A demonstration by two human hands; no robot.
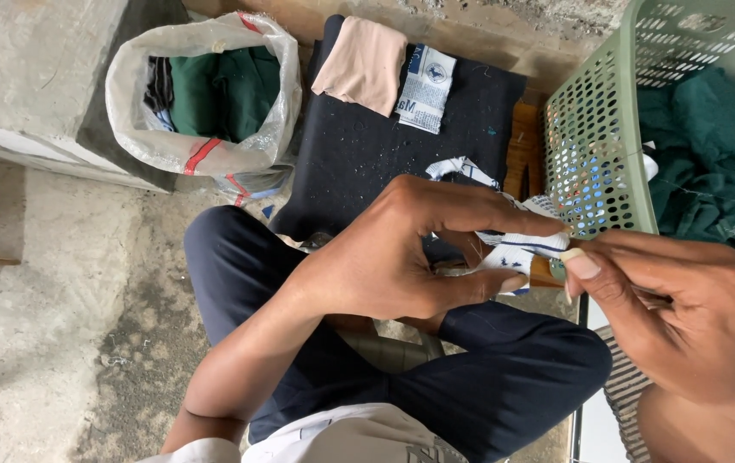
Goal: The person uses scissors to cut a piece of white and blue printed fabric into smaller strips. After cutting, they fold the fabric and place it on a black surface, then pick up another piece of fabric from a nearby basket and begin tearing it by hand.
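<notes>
My left hand (pixel 402 257) pinches a small white cloth label with blue print (pixel 517 244) between thumb and fingers, above my lap. My right hand (pixel 684 317) comes in from the right with thumb and forefinger closed at the label's right end. Whether they hold a thread or needle there is too small to tell. A loose white strip of the label (pixel 462 167) curls up behind my left hand. My legs in dark blue trousers (pixel 487 377) are crossed below both hands.
A dark cloth pad (pixel 359 146) lies ahead with a folded pink cloth (pixel 363 64) and a stack of white labels (pixel 426 90) on it. At left stands a plastic sack (pixel 204 154) of green garments. At right is a green perforated basket (pixel 594 129) holding green fabric (pixel 710 163).
</notes>
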